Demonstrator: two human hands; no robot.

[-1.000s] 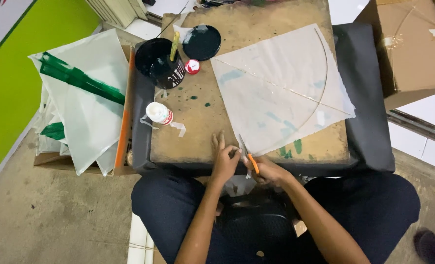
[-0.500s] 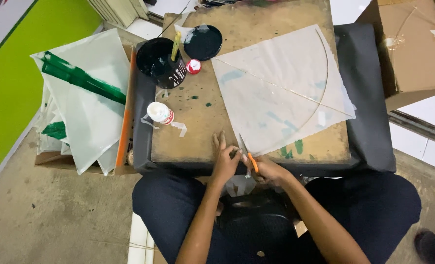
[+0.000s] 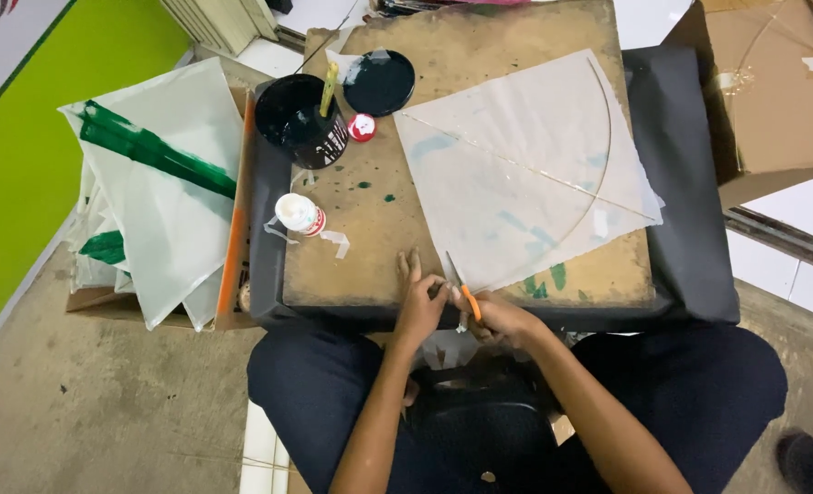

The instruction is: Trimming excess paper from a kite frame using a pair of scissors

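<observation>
Two hands are meeting at the board's near edge: the right hand (image 3: 502, 318) is gripping one pair of orange-handled scissors (image 3: 464, 293), blades up at the corner of one white paper kite (image 3: 525, 174) — the left hand (image 3: 420, 297) is pinching something too small to identify. Forearms are angling inward; one black paint pot (image 3: 299, 121) is standing far left.

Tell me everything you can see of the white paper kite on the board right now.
The kite is a thin, translucent white paper sheet, diamond-shaped, lying flat on the brown board. A straight thin stick runs across it corner to corner, and a curved one bows toward its right side. Faint blue-green smudges show through. Its right corner overhangs the board. At its near corner the right hand holds orange-handled scissors, blades pointing at the paper edge; the left hand is beside that corner.
</observation>
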